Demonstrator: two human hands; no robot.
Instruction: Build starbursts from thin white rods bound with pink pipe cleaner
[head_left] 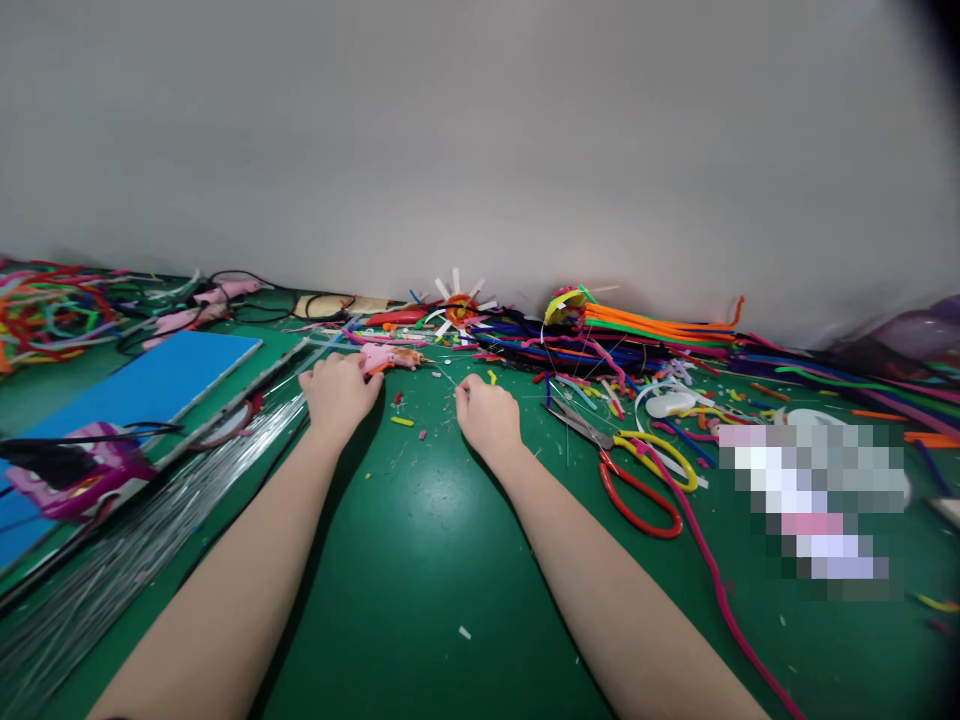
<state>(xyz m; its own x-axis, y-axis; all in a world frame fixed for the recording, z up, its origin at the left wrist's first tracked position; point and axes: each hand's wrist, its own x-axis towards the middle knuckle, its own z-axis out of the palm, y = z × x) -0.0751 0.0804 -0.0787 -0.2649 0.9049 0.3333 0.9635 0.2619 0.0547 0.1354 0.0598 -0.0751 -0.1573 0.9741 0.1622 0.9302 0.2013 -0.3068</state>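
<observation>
My left hand (339, 388) lies on the green table (420, 560) with its fingers curled round the grip of a pink hot-glue gun (391, 357) that points right. My right hand (487, 412) rests a little to the right, fingers pinched together on what looks like a thin wire running toward the glue gun's tip; the wire is too fine to make out well. Small cut scraps (402, 421) of pipe cleaner lie between both hands.
Scissors (637, 470) with red and yellow handles lie right of my right hand. Piles of coloured pipe cleaners (652, 330) line the wall. A bundle of silver wires (150, 520), a blue board (150, 385) and a second pink glue gun (82, 475) sit left.
</observation>
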